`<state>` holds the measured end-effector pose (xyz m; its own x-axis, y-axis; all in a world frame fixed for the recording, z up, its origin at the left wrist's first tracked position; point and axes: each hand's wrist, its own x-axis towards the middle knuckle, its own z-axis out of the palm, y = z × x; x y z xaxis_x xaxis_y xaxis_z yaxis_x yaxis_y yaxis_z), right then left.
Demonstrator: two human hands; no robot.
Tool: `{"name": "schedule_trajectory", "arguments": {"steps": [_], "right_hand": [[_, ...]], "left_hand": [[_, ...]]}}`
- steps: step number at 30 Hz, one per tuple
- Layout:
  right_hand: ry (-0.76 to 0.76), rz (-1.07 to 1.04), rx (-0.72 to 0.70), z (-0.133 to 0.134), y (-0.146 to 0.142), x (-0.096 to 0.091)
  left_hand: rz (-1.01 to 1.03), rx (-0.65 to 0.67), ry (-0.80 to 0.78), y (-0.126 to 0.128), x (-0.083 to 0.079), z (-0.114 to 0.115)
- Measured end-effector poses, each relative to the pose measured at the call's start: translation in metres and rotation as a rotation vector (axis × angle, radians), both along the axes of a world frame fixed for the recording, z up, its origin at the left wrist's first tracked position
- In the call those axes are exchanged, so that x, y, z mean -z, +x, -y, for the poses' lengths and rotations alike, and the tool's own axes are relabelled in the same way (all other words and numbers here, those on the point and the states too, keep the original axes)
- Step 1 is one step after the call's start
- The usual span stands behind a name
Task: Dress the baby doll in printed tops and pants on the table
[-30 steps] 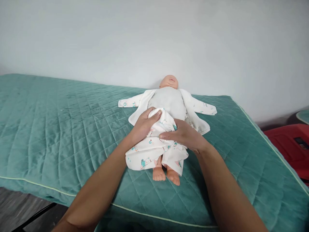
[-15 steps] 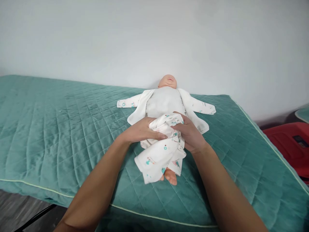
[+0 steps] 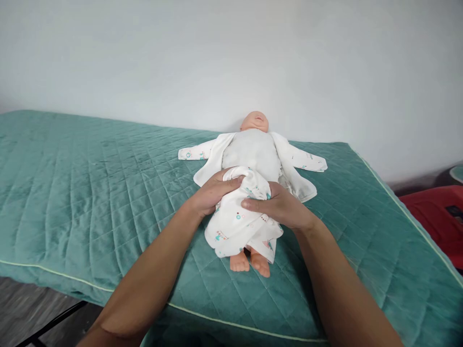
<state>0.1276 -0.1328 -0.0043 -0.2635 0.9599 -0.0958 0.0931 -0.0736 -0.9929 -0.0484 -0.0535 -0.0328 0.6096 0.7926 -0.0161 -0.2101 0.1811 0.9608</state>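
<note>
A baby doll (image 3: 254,120) lies on its back on a green quilted mattress (image 3: 90,183), head toward the wall. An open white printed jacket (image 3: 300,161) is spread beneath its grey torso, sleeves out to both sides. White printed baby trousers (image 3: 237,226) are bunched over the doll's hips and legs, and both bare feet (image 3: 250,262) stick out below. My left hand (image 3: 210,195) grips the trousers' waistband on the left side. My right hand (image 3: 280,207) grips the bunched cloth on the right, thumb across the front.
A pale wall runs right behind the doll's head. A red plastic object (image 3: 437,217) sits off the mattress's right edge. Dark floor and a black frame bar (image 3: 50,325) show at the lower left, below the mattress's piped front edge.
The doll's legs had been raised with the trousers hanging over them; now they lie lower and both feet show. Both hands kept their grip and slid the waistband slightly.
</note>
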Motion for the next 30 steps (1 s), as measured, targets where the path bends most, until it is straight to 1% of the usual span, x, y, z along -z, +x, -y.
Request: {"name": "schedule_trajectory", "arguments": {"steps": [3, 5, 8, 10, 12, 14, 17, 19, 21, 23, 27, 30], "right_hand": [[0.02, -0.209, 0.125, -0.002, -0.003, 0.007], [0.028, -0.291, 0.182, -0.003, -0.004, 0.01], [0.017, -0.322, 0.224, -0.005, -0.006, 0.011], [0.012, -0.313, 0.226, -0.006, -0.005, 0.011], [0.028, -0.282, 0.221, -0.006, -0.004, 0.011], [0.054, -0.21, 0.192, -0.005, -0.002, 0.01], [0.061, -0.03, 0.073, -0.003, 0.0, 0.004], [0.048, 0.089, -0.022, -0.001, 0.001, -0.001], [0.048, 0.168, -0.072, 0.0, 0.0, -0.005], [0.064, 0.2, -0.071, 0.0, -0.001, -0.007], [0.088, 0.193, -0.041, 0.001, -0.004, -0.006], [0.078, 0.181, -0.035, 0.001, -0.005, -0.005]], "left_hand": [[-0.048, 0.088, 0.031, -0.002, -0.005, 0.0], [-0.092, 0.181, 0.079, -0.005, -0.01, 0.0], [-0.159, 0.329, 0.141, -0.011, -0.02, 0.0], [-0.177, 0.367, 0.136, -0.014, -0.021, -0.001], [-0.157, 0.352, 0.104, -0.015, -0.018, -0.003], [-0.113, 0.326, 0.068, -0.016, -0.01, -0.006], [-0.064, 0.305, -0.003, -0.016, 0.0, -0.009], [-0.061, 0.29, -0.042, -0.016, 0.002, -0.01], [-0.074, 0.274, -0.052, -0.016, 0.001, -0.008], [-0.077, 0.261, -0.048, -0.017, -0.001, -0.006], [-0.061, 0.268, -0.06, -0.019, -0.005, -0.003], [-0.059, 0.225, -0.082, -0.019, -0.006, -0.001]]}}
